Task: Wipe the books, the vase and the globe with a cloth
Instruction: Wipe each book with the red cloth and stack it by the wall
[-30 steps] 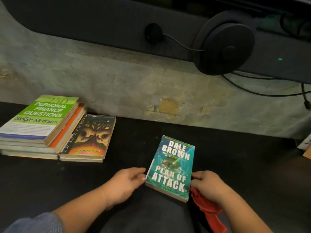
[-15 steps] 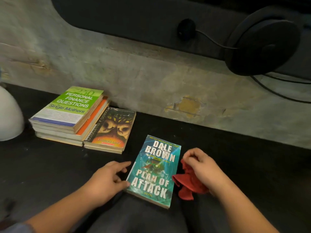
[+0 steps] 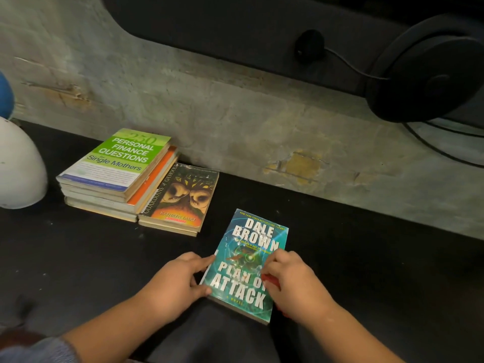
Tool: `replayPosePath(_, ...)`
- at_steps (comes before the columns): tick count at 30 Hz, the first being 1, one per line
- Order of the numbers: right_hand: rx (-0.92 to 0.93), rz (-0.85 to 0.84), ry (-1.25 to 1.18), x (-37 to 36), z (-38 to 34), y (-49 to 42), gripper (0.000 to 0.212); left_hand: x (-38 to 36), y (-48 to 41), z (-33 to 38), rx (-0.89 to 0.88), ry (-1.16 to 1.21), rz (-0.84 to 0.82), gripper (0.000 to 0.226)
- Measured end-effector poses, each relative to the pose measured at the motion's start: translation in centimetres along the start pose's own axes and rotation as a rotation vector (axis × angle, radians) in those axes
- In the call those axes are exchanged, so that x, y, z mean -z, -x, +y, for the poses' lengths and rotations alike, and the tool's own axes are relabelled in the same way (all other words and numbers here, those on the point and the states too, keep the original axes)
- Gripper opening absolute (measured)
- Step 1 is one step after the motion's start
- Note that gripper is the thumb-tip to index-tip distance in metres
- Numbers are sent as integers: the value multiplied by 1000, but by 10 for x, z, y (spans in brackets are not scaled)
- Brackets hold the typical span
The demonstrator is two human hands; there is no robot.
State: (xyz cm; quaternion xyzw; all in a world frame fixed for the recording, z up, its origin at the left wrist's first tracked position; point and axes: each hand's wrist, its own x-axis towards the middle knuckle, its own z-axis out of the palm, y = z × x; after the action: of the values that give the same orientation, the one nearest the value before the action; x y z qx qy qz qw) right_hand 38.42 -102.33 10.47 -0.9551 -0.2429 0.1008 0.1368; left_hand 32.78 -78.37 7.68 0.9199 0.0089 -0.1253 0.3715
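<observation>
- Three book covers can be read on a black table (image 3: pixel 366 271).
- Nearest, a teal book (image 3: pixel 243 247) lies flat, cover up: "Dale Brown, Plan of Attack, a novel".
- Left hand (image 3: pixel 178 281) is open, its index fingertip and thumb resting against the teal book's left edge.
- Right hand (image 3: pixel 293 286) is curled round a red cloth (image 3: pixel 269 279), pressing it on the right side of the cover. Only a sliver of cloth shows.
- Farther left, by the wall (image 3: pixel 235 113), a stack (image 3: pixel 115 179) is topped by "250 Personal Finance Questions for Single Mothers".
- Touching the stack's right side is an owl book (image 3: pixel 183 197): "Guardians of Ga'Hoole, Kathryn Lasky".
- Bare tabletop lies to the right of the teal book.
- One white rounded object (image 3: pixel 18 166) sits at the left edge.
</observation>
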Motion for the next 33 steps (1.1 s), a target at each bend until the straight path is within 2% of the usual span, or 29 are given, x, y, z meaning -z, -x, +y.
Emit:
replayPosePath(5,-56,51,40,6,5,-10,28,-1,0,0,-10,-14,5,68)
replayPosePath(8,44,-69,79,5,-1,-8,33,0,0,0,-16,-20,-1,67)
replayPosePath(10,16,-89,40,9,4,-10,31,0,0,0,-13,-34,-1,67)
replayPosePath(15,-170,226,-165,19,10,-17,32,0,0,1,-12,-42,-9,68)
replayPosePath(16,-154,225,-172,16,7,-17,33,0,0,0,-11,-40,-8,67)
replayPosePath(19,-77,54,-153,-3,0,-2,42,0,-1,-1,-11,-34,-4,67)
replayPosePath(21,-13,10,-154,-13,3,6,43,0,0,-2,-13,-29,-3,67)
replayPosePath(26,-96,127,-158,-6,6,-2,36,0,-1,-2,-22,-35,3,68)
replayPosePath(30,43,3,-78,-6,-4,-1,35,2,-3,0,-20,-49,0,69)
replayPosePath(33,-2,45,-94,-1,-1,-6,27,2,-4,0,-16,-59,1,68)
